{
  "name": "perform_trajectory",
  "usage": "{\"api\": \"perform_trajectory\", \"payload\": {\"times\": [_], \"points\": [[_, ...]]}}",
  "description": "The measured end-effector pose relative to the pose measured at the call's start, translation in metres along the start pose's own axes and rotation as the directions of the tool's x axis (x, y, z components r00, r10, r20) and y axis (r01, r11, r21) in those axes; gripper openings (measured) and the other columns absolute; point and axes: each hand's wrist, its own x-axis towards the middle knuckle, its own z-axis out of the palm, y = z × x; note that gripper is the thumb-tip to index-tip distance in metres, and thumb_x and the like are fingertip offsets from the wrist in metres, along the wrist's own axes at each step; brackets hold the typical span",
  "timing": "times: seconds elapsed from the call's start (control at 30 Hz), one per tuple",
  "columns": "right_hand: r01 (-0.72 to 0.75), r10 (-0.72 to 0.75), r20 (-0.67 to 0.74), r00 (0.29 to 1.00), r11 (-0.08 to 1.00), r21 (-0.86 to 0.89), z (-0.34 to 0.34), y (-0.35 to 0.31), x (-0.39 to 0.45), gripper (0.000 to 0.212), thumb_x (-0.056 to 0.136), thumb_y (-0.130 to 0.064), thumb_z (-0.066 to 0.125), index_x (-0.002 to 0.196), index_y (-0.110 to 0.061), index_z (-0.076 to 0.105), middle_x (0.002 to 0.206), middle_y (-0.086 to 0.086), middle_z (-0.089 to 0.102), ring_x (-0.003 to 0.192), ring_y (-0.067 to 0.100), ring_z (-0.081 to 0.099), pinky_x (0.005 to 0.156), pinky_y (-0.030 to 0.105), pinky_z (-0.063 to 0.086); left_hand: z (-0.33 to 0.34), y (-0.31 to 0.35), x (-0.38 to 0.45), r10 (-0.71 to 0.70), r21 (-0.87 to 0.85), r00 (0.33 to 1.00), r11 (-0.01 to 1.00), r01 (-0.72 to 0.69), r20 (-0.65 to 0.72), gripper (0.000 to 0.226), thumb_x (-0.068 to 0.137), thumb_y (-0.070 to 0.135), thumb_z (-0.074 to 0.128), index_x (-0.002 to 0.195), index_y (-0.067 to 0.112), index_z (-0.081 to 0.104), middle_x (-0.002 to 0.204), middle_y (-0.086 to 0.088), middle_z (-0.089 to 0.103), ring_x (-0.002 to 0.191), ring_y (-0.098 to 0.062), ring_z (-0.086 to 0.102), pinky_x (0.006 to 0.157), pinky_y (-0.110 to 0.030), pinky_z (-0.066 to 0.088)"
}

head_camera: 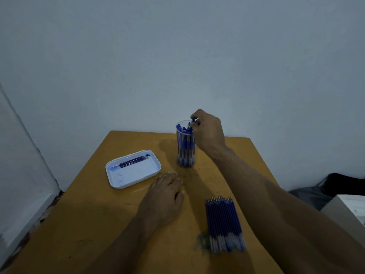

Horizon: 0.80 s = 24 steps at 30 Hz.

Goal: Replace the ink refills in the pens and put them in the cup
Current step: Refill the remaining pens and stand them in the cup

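A clear cup stands at the far middle of the table, filled with several blue pens. My right hand is over the cup's right rim and pinches the blue cap end of one pen between fingertips and thumb. My left hand rests flat on the table in front of the cup, fingers straight, holding nothing. A row of several blue ink refills lies at the near right, tips pointing away. A white tray at the left holds a few dark refills along its far edge.
The yellow-brown table stands against a pale wall. A blue ink smear marks the wood left of the refill row. A dark bag and a white box sit off the table's right side.
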Motion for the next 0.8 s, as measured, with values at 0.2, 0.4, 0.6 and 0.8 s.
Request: {"api": "perform_trajectory", "payload": {"times": [0.2, 0.4, 0.6, 0.8], "points": [[-0.005, 0.02, 0.111, 0.994, 0.992, -0.128, 0.008, 0.008, 0.006, 0.022, 0.096, -0.007, 0.056, 0.099, -0.009, 0.078, 0.102, 0.01, 0.074, 0.083, 0.021, 0.067, 0.071, 0.036, 0.059, -0.001, 0.001, -0.001, 0.015, 0.007, 1.0, 1.0, -0.015, -0.015, 0.054, 0.103, 0.052, 0.032, 0.151, 0.031, 0.044, 0.162, 0.008, 0.034, 0.151, -0.011, 0.023, 0.126, -0.037, 0.021], [-0.018, 0.016, -0.057, 0.998, 0.999, -0.041, -0.009, 0.019, 0.001, 0.025, 0.101, -0.013, 0.057, 0.116, -0.007, 0.075, 0.119, 0.011, 0.07, 0.097, 0.02, 0.068, 0.082, 0.02, 0.048, -0.003, 0.003, -0.002, 0.003, -0.002, 1.0, 1.0, -0.003, -0.008, 0.051, 0.105, 0.049, 0.035, 0.152, 0.03, 0.043, 0.163, 0.007, 0.033, 0.152, -0.013, 0.021, 0.127, -0.036, 0.017], [-0.229, 0.259, 0.064, 0.964, 0.927, -0.296, -0.032, 0.09, -0.028, 0.018, 0.094, -0.007, 0.062, 0.103, -0.005, 0.077, 0.1, 0.012, 0.075, 0.084, 0.022, 0.068, 0.071, 0.029, 0.054, -0.005, 0.005, -0.002, 0.011, -0.02, 1.0, 1.0, -0.012, -0.022, 0.048, 0.105, 0.046, 0.039, 0.148, 0.029, 0.048, 0.161, 0.006, 0.035, 0.15, -0.013, 0.025, 0.124, -0.034, 0.017], [-0.144, 0.315, 0.273, 0.909, 0.852, -0.503, -0.023, 0.13, -0.069, 0.01, 0.097, -0.013, 0.06, 0.101, -0.013, 0.069, 0.101, 0.007, 0.058, 0.082, 0.019, 0.056, 0.068, 0.032, 0.049, -0.004, 0.004, -0.001, -0.007, -0.027, 1.0, 1.0, 0.007, -0.006, 0.049, 0.104, 0.048, 0.04, 0.148, 0.03, 0.048, 0.161, 0.007, 0.035, 0.15, -0.013, 0.024, 0.125, -0.039, 0.023]]}}
